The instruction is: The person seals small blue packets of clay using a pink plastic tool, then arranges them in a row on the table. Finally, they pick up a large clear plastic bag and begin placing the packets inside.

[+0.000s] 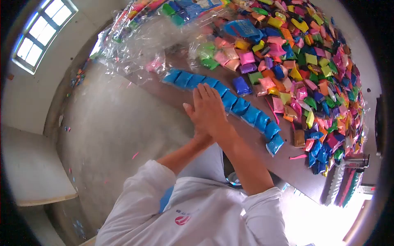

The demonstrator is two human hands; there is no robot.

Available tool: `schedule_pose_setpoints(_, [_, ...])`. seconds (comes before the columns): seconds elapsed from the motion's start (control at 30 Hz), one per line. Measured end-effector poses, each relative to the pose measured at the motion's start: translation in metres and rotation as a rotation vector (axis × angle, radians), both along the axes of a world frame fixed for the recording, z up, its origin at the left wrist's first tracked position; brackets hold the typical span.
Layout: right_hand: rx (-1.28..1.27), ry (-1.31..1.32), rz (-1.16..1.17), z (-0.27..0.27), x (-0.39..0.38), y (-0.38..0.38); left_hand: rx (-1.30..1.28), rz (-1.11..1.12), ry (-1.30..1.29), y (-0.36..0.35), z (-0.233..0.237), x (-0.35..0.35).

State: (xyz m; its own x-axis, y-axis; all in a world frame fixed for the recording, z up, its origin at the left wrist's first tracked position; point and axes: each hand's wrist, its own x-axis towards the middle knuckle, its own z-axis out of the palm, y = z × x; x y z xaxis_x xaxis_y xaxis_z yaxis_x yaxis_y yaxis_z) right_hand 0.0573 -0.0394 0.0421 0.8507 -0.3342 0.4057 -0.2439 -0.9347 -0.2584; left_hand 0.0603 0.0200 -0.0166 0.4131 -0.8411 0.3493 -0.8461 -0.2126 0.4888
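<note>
A row of joined blue packets runs diagonally along the near edge of the table. My right hand lies over the row, fingers stretched out and side by side, fingertips on or just above the packets near its middle. My left hand crosses under the right one at the wrist. Its fingers are mostly hidden, so I cannot make out what they do. A separate darker blue packet lies just beyond the row.
A large heap of small multicoloured packets covers the far and right side of the brown table. Crumpled clear plastic bags lie at the back left. A metal can stands at the right end. Concrete floor is to the left.
</note>
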Motion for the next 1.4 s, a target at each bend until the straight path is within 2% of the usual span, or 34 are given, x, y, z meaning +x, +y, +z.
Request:
schedule_pose_setpoints(0.07, [0.022, -0.127, -0.046, 0.008, -0.018, -0.004, 0.047, 0.047, 0.016, 0.0, 0.01, 0.001])
schedule_pose_setpoints(0.2, [-0.08, -0.127, -0.15, -0.003, -0.05, -0.022, 0.121, 0.117, 0.046, 0.003, 0.011, 0.006])
schedule_pose_setpoints(0.27, [-0.032, -0.038, -0.106, -0.006, -0.059, -0.028, -0.176, 0.033, -0.077, 0.003, -0.003, 0.01])
schedule_pose_setpoints(0.4, [0.042, -0.081, -0.092, 0.002, -0.072, -0.027, -0.268, -0.005, -0.086, 0.004, 0.007, 0.013])
schedule_pose_setpoints(0.47, [0.075, -0.116, -0.086, 0.01, -0.088, -0.027, -0.14, -0.013, -0.026, 0.007, 0.017, 0.013])
schedule_pose_setpoints(0.6, [0.013, -0.154, -0.204, 0.007, -0.12, -0.032, -0.168, 0.094, 0.115, 0.007, 0.024, 0.007])
schedule_pose_setpoints(0.67, [-0.004, -0.135, -0.233, 0.0, -0.128, -0.035, -0.222, 0.132, 0.362, 0.003, 0.031, 0.003])
schedule_pose_setpoints(0.87, [0.042, -0.174, -0.229, -0.012, -0.137, -0.033, -0.27, 0.036, 0.433, -0.016, 0.044, -0.018])
schedule_pose_setpoints(1.0, [0.068, -0.208, -0.289, 0.001, -0.155, -0.035, -0.226, 0.023, 0.38, -0.024, 0.039, -0.02])
schedule_pose_setpoints(1.17, [0.058, -0.102, -0.364, 0.0, -0.188, -0.044, -0.11, 0.066, 0.234, -0.027, 0.028, -0.016])
schedule_pose_setpoints(1.3, [0.067, -0.067, -0.349, 0.013, -0.207, -0.046, -0.163, 0.01, 0.123, -0.03, 0.028, -0.021])
schedule_pose_setpoints(1.4, [0.072, 0.011, -0.421, 0.001, -0.223, -0.053, -0.141, -0.02, 0.034, -0.031, 0.03, -0.022])
